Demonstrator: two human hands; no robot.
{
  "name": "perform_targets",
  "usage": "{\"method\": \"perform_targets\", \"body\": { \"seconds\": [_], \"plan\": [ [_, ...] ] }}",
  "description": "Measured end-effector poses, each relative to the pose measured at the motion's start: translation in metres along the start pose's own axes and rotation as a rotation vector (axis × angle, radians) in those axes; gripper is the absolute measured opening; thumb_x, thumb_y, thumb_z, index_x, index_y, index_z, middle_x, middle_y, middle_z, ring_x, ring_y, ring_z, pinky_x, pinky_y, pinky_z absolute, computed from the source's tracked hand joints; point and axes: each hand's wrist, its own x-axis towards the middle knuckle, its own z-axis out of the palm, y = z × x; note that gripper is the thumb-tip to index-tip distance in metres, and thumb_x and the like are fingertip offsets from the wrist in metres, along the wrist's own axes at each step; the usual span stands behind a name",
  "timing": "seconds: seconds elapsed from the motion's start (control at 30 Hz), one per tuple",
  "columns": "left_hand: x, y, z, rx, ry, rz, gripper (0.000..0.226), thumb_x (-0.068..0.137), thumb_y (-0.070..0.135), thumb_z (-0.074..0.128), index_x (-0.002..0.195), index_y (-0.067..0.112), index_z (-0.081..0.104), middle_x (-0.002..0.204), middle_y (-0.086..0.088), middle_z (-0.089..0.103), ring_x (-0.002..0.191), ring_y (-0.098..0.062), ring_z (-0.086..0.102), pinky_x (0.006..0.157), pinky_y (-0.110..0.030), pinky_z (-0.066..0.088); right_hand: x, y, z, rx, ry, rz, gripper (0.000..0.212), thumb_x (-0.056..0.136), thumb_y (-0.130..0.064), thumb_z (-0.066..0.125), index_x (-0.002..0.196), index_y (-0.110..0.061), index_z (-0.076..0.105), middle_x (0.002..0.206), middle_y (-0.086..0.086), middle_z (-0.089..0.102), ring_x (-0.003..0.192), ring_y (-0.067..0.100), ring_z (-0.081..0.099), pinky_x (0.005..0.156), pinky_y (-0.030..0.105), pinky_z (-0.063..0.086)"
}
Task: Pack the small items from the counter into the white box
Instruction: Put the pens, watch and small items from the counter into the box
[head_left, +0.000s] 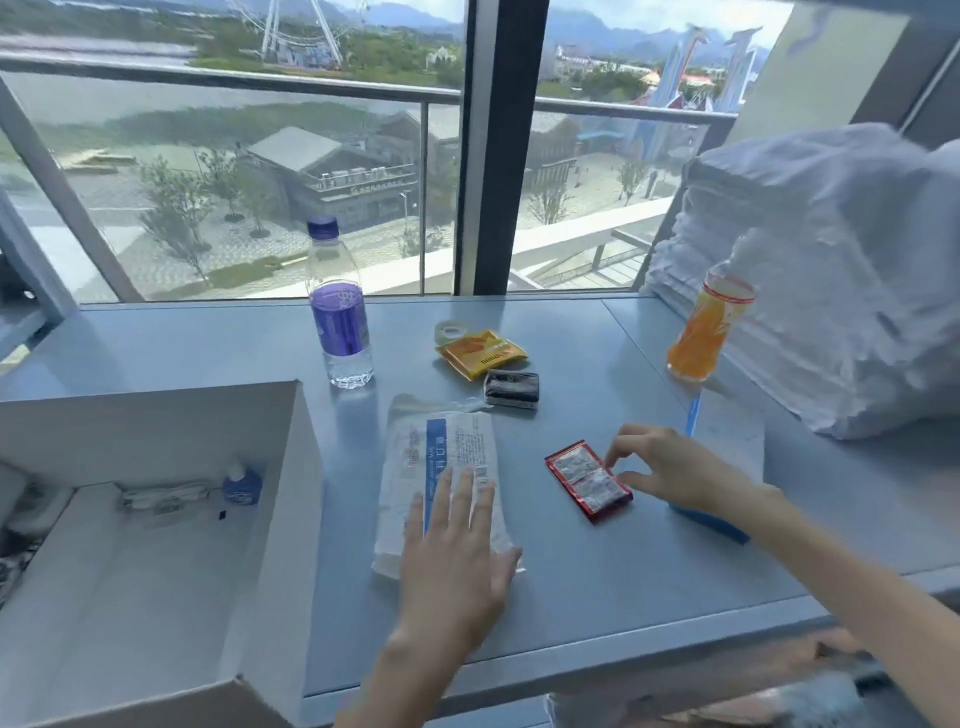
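Fingers (631, 441) of the right hand (675, 467) curl at the red sachet (587, 480), grip unclear, left hand (452, 561) flat on the packet (441, 447); next, lifting to the white box (156, 431) at nine o'clock.

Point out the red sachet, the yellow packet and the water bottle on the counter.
red sachet (588, 480): head view, middle of its clear face.
yellow packet (482, 353): head view, centre of the wrapper.
water bottle (340, 319): head view, on the purple label.
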Motion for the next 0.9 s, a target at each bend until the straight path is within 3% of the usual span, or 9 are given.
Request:
{"method": "perform_targets", "body": {
  "seconds": [0.07,0.17,0.3,0.43,0.53,0.6,0.67,0.77,0.9],
  "plan": [
    [0.010,-0.004,0.023,0.046,0.004,-0.028,0.069,0.086,0.056,0.024,0.147,0.024,0.025,0.154,-0.001,0.009,0.144,-0.022,0.008,0.111,-0.044,0.004,-0.004,0.009,0.007,0.024,-0.033,-0.016,0.018,0.085,-0.024,0.064,0.103,-0.023,0.063,0.112,-0.010,0.053,0.103,0.017,0.057,0.089,0.034,0.044],
    [0.012,-0.007,0.044,-0.057,0.014,-0.085,0.068,0.078,0.055,0.036,0.135,0.018,0.044,0.142,-0.007,0.044,0.137,-0.020,0.019,0.108,-0.043,0.011,-0.004,0.015,0.020,0.030,-0.122,-0.096,0.041,0.084,-0.033,0.066,0.123,-0.023,0.055,0.138,-0.010,0.041,0.125,0.010,0.041,0.101,0.024,0.034],
    [0.015,-0.002,0.048,-0.086,0.034,-0.132,0.068,0.077,0.053,0.038,0.132,0.015,0.050,0.139,-0.009,0.048,0.132,-0.023,0.032,0.107,-0.043,0.010,0.001,0.018,0.033,-0.107,-0.148,-0.204,0.053,0.086,-0.032,0.062,0.136,-0.027,0.045,0.150,-0.010,0.029,0.136,0.010,0.029,0.107,0.026,0.029],
    [0.020,0.002,0.050,-0.061,0.021,-0.188,0.068,0.078,0.054,0.036,0.129,0.016,0.056,0.139,-0.008,0.048,0.131,-0.023,0.031,0.107,-0.042,0.011,0.007,0.019,0.040,-0.216,0.102,-0.408,0.033,0.071,-0.027,0.071,0.103,-0.021,0.068,0.110,-0.003,0.068,0.091,0.014,0.068,0.063,0.024,0.055],
    [0.023,0.006,0.043,-0.047,0.039,-0.228,0.080,0.074,0.061,0.020,0.140,0.020,0.042,0.151,-0.003,0.031,0.139,-0.020,0.018,0.110,-0.041,0.009,0.007,0.017,0.037,-0.235,0.182,-0.443,0.019,0.071,-0.025,0.050,0.080,-0.021,0.066,0.073,-0.006,0.067,0.057,0.017,0.063,0.038,0.020,0.043],
    [0.022,0.008,0.032,-0.134,0.054,-0.212,0.089,0.070,0.064,0.005,0.148,0.024,0.021,0.157,0.002,0.008,0.144,-0.017,-0.001,0.113,-0.035,0.000,0.006,0.008,0.025,-0.122,0.254,-0.429,0.020,0.072,-0.025,0.046,0.077,-0.020,0.064,0.058,-0.005,0.060,0.044,0.017,0.050,0.037,0.019,0.036],
    [0.019,0.012,0.015,-0.245,0.113,-0.174,0.075,0.085,0.063,0.020,0.148,0.023,0.016,0.157,0.004,0.005,0.144,-0.014,-0.002,0.113,-0.026,0.000,0.007,-0.003,0.008,0.068,0.353,-0.381,0.022,0.071,-0.027,0.049,0.080,-0.017,0.066,0.057,-0.003,0.060,0.045,0.015,0.044,0.040,0.025,0.042],
    [0.014,0.023,-0.019,-0.400,0.270,-0.092,0.069,0.090,0.046,0.050,0.147,0.021,0.019,0.155,0.007,0.016,0.142,-0.009,0.011,0.110,-0.018,0.009,0.007,-0.030,-0.024,0.448,0.342,-0.345,0.013,0.077,-0.015,0.055,0.081,-0.016,0.067,0.064,-0.003,0.066,0.055,0.016,0.056,0.054,0.034,0.052],
    [0.006,0.023,-0.067,-0.530,0.457,-0.059,0.063,0.083,0.034,0.066,0.139,0.020,0.040,0.137,0.004,0.049,0.121,-0.011,0.047,0.098,-0.021,0.037,0.008,-0.071,-0.060,0.717,0.207,-0.477,0.034,0.084,0.011,0.055,0.086,-0.022,0.065,0.074,-0.019,0.069,0.069,-0.001,0.064,0.062,0.015,0.053]
  ]
}}
